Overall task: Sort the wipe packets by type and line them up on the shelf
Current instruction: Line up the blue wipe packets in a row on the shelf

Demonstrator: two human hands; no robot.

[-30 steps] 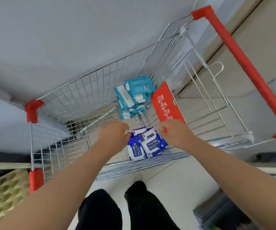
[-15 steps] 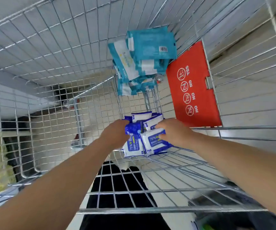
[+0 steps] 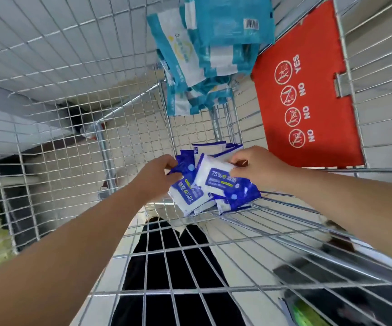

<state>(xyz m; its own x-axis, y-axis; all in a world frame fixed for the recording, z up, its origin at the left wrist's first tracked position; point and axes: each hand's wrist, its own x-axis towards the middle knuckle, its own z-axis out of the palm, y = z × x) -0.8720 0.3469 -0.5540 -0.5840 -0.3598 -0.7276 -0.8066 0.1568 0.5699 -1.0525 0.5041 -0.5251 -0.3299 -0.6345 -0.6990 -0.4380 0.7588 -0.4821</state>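
Deep in the cart [image 3: 72,67], the left hand [image 3: 158,171] pinches a blue packet [image 3: 186,161], the right hand [image 3: 258,169] pinches the top packet [image 3: 213,176]; both could slip from such light grips and scatter

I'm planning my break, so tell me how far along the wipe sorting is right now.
Done: nothing shows as shelved, and no shelf is in view. In hand: the left hand and right hand each grip blue packets inside the cart. Left: the teal packets lie piled at the cart's far end, and both kinds have yet to be lined up on the shelf.
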